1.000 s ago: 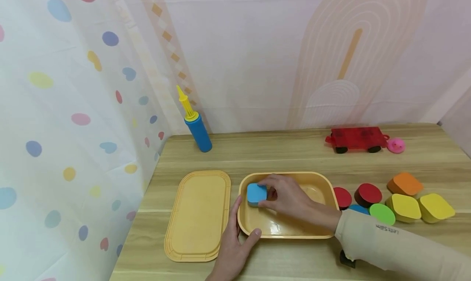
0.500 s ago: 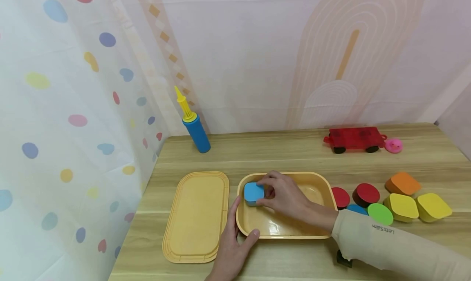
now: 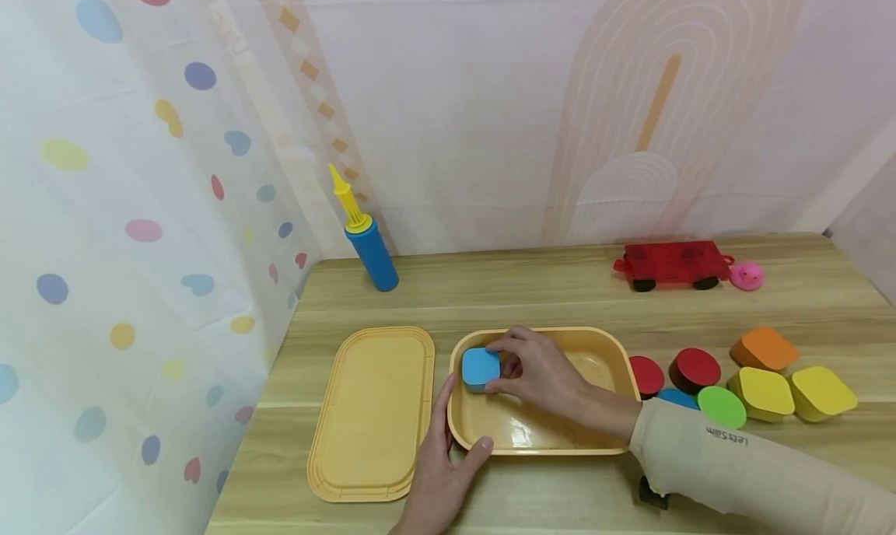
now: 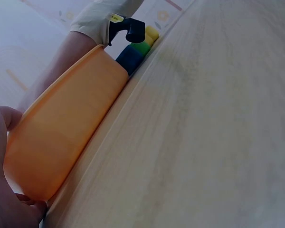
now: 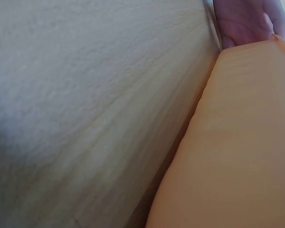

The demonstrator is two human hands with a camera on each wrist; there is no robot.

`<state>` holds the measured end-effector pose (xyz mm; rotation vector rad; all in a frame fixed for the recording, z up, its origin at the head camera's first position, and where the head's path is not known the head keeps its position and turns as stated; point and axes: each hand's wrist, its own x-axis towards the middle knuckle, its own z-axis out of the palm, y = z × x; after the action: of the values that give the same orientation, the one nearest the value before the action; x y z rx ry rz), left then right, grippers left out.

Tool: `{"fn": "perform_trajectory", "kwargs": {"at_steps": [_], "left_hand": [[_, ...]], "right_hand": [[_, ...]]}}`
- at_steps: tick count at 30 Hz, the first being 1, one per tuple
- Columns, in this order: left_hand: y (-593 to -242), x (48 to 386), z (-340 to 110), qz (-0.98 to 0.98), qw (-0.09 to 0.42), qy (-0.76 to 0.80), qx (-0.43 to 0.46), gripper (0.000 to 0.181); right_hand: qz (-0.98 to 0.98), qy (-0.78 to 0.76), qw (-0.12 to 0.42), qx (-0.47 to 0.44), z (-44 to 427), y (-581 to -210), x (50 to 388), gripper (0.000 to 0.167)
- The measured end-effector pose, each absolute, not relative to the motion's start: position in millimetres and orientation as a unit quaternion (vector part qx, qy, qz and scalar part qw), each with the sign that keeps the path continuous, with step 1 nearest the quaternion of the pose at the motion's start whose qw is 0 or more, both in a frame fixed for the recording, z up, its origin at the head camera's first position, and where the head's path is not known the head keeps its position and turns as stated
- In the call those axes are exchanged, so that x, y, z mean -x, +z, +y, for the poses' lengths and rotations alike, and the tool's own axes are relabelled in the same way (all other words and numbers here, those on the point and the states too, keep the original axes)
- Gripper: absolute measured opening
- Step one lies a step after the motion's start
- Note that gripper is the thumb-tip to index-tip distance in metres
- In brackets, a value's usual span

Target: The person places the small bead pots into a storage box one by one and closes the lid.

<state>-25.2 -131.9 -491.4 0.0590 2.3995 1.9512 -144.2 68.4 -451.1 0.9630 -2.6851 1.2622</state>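
In the head view, a yellow-orange plastic box (image 3: 560,439) with rounded corners stands uncovered on the table. My right hand (image 3: 542,372) reaches inside and pinches a blue rounded-square block (image 3: 481,365) between thumb and fingers at the box's left end. Whether the block touches the box floor is hard to tell. My left hand (image 3: 442,473) holds the box's near left corner, thumb on the near rim and fingers along the left side. The left wrist view shows that hand's fingers (image 4: 32,206) low against the box wall. From the right wrist, the box wall (image 5: 242,133) hides the block.
Left of the box lies its matching flat lid (image 3: 373,414). Red round blocks (image 3: 695,370), a green one (image 3: 722,407), yellow ones (image 3: 761,393) and an orange one (image 3: 764,348) stand to the right. Farther back are a blue pump (image 3: 372,255), a red toy wagon (image 3: 675,263) and a pink toy (image 3: 747,276).
The whole head view has shifted slightly to the left. Both hands keep their hold on the box and the blue block, with no clear movement against the table.
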Motion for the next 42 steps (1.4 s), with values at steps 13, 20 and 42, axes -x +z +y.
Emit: {"fn": "perform_trajectory", "kwargs": {"at_steps": [13,20,42], "left_hand": [[-494.3,24.9,-131.9,0.778,0.009,0.628,-0.025,0.093],[-494.8,25.9,-132.4,0.779,0.001,0.627,-0.030,0.093],[-491.9,24.4,-131.9,0.784,0.002,0.620,-0.028,0.091]], "right_hand": [[-0.858,0.423,0.008,-0.291,70.2,-448.7,144.6,0.057],[-0.857,0.437,0.021,-0.273,76.7,-440.2,143.6,0.055],[-0.833,0.498,0.058,-0.234,107.4,-423.1,123.0,0.047]]}}
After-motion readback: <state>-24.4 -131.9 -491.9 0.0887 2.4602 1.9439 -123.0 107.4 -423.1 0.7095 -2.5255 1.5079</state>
